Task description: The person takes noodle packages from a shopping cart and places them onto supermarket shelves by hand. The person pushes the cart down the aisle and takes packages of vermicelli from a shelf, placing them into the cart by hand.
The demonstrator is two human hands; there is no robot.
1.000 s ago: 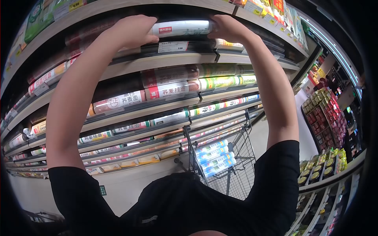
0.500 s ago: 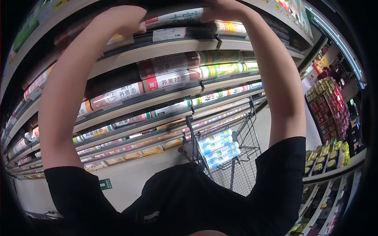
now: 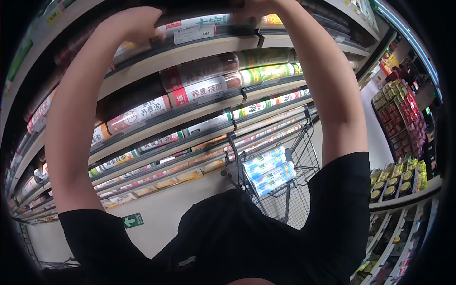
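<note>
At the top of the view, my left hand (image 3: 137,24) is curled at the left end of a white cylindrical package (image 3: 194,22) with a red label and green characters. My right hand (image 3: 260,9), darker and smeared, is at the package's right end. Both hands grip it by its ends. It lies level on the upper shelf, just behind a white price tag (image 3: 194,33). The fingertips of my right hand are partly lost in shadow. A yellow and white package (image 3: 272,19) sits beside my right hand.
Lower shelves hold rows of noodle packages (image 3: 202,91). A wire shopping cart (image 3: 304,164) stands below on the right, with several blue and white packages (image 3: 273,176) in it. Further right is a display of jars and packets (image 3: 392,185). A green floor sign (image 3: 133,220) lies lower left.
Both hands and the white package have moved up and left in the view, from in front of the shelf to behind the price tag. The cart shows slightly higher and further right.
</note>
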